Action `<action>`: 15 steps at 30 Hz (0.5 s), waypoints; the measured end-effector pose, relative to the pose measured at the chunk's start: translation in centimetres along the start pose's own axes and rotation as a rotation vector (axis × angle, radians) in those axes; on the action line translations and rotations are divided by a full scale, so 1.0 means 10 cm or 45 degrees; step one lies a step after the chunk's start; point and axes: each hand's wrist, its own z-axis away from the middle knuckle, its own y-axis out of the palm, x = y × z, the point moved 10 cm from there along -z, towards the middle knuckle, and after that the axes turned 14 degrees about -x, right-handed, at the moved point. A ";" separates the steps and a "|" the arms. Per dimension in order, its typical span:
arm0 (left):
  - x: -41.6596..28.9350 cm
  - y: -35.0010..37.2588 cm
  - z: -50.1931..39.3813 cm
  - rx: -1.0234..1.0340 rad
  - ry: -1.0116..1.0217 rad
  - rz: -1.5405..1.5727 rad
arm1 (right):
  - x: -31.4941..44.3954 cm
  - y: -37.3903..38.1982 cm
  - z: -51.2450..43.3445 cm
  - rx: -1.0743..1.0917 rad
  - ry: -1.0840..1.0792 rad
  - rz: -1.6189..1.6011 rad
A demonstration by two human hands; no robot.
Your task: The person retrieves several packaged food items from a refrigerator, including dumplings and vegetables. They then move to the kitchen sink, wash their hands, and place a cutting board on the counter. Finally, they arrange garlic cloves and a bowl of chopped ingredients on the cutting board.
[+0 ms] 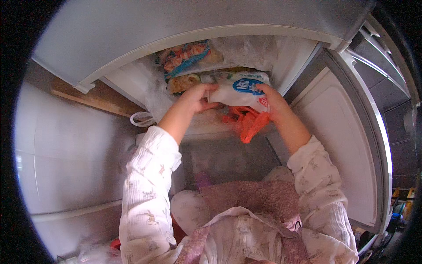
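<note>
Both of my hands are on a white plastic food package (227, 94) that bears a blue oval with writing. My left hand (201, 97) grips its left end, with the fingertips partly hidden. On the right end, my right hand (272, 99) has its thumb on top and its other fingers out of sight. A crumpled red plastic bag (252, 123) hangs below the package, near my right hand; whether I hold it too cannot be told. Behind my hands lies a packet of yellowish food (184, 83) inside the open freezer compartment.
Deeper in the freezer are a blue-and-orange food bag (188, 59) and frosty clear plastic (244, 51). A white bag handle (142, 119) sticks out at the left. The open freezer door (336, 142) stands on the right. Above is the grey upper door (197, 16).
</note>
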 end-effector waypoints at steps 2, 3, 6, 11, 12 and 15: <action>0.03 0.08 -0.21 0.127 -0.016 -0.025 | -0.08 -0.07 -0.29 -0.060 -0.011 -0.015; -0.02 -0.03 -0.32 0.004 0.050 0.018 | -0.14 -0.10 -0.44 -0.084 0.006 -0.047; -0.32 0.01 -0.27 -0.021 0.716 -0.370 | -0.10 -0.14 -0.77 -0.186 -0.126 0.161; -0.04 0.16 -0.05 -0.018 0.526 0.239 | 0.07 -0.09 -0.76 -0.385 -0.229 0.514; 0.22 0.26 -0.08 0.028 0.112 0.612 | 0.10 -0.10 -0.68 -0.447 -0.263 0.617; -0.21 0.37 0.29 -0.338 1.143 -0.915 | -0.06 -0.14 -0.41 -0.532 -0.228 0.667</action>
